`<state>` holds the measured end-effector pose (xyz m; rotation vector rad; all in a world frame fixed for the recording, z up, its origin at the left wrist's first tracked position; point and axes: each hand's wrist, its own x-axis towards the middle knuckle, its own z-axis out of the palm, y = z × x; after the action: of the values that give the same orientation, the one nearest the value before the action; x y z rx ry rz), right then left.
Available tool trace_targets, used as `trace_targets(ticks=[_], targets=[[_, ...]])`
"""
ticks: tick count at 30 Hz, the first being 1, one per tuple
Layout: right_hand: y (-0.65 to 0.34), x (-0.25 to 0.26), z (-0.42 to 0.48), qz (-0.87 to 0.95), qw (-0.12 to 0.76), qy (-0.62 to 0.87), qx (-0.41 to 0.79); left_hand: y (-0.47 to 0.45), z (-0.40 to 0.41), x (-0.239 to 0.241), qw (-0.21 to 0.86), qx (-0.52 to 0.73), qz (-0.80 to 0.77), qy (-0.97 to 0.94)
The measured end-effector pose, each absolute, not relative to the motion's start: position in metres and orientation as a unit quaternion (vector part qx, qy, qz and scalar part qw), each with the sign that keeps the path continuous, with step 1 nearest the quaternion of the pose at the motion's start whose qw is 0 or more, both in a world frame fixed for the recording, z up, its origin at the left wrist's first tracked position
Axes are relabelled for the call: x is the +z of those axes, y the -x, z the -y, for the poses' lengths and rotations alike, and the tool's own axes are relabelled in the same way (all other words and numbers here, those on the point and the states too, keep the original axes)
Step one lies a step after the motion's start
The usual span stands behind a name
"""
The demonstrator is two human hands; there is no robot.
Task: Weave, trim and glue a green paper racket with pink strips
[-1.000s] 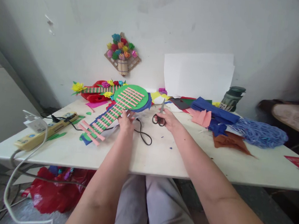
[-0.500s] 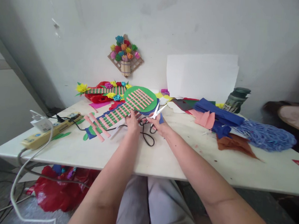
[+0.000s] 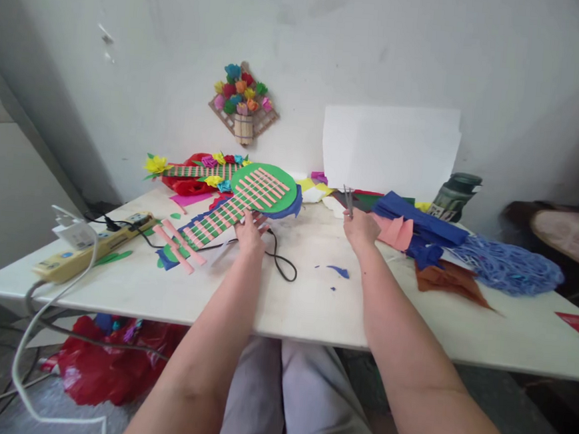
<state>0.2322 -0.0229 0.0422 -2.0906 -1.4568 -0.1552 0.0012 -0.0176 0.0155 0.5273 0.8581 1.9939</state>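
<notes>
My left hand [image 3: 249, 230] is closed on the near edge of a green guitar-shaped paper craft [image 3: 273, 206]. Pink strips criss-cross its round body and neck, and blue paper [image 3: 290, 208] sticks out from under its rim. Further right, my right hand [image 3: 360, 228] grips a pair of scissors [image 3: 347, 200] with the blades pointing up and away from me; the handles are hidden by the fingers. Small blue paper scraps [image 3: 338, 272] lie on the table between my hands. A black cord [image 3: 285, 275] loops beside my left wrist.
A power strip [image 3: 73, 259] with a plugged-in charger lies at left. Behind the craft is a second one with paper flowers [image 3: 157, 164]. Blue folded paper [image 3: 417, 218], pink paper [image 3: 393, 232], brown paper [image 3: 447, 283], blue yarn [image 3: 511, 266] and a bottle [image 3: 455, 198] stand right.
My right hand has carried the scissors right, away from the craft's blue edge. Blue scraps now show on the table. My left hand keeps hold of the craft, which has shifted slightly left.
</notes>
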Motion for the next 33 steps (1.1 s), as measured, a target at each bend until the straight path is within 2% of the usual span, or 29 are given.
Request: trace_targets(ticks=[3, 6, 12, 14, 20, 33], targets=[[-0.221, 0.044, 0.024, 0.567, 0.329, 0.755, -0.011, 0.001, 0.019, 0.014, 0.464, 0.794, -0.326, -0.218], [-0.208, 0.046, 0.025, 0.601, 0.32, 0.732, 0.008, 0.003, 0.021, 0.013, 0.486, 0.785, -0.31, -0.226], [-0.193, 0.04, 0.027, 0.706, 0.33, 0.622, -0.08, 0.005, 0.022, 0.014, 0.514, 0.773, -0.303, -0.216], [-0.189, 0.038, 0.028, 0.74, 0.333, 0.58, -0.075, 0.006, 0.023, 0.014, 0.518, 0.773, -0.3, -0.212], [-0.177, 0.035, 0.034, 0.806, 0.265, 0.53, -0.01, 0.008, 0.022, 0.011, 0.526, 0.77, -0.299, -0.201], [-0.155, 0.034, 0.044, 0.839, 0.115, 0.521, -0.104, 0.01, 0.022, 0.011, 0.542, 0.767, -0.285, -0.195]])
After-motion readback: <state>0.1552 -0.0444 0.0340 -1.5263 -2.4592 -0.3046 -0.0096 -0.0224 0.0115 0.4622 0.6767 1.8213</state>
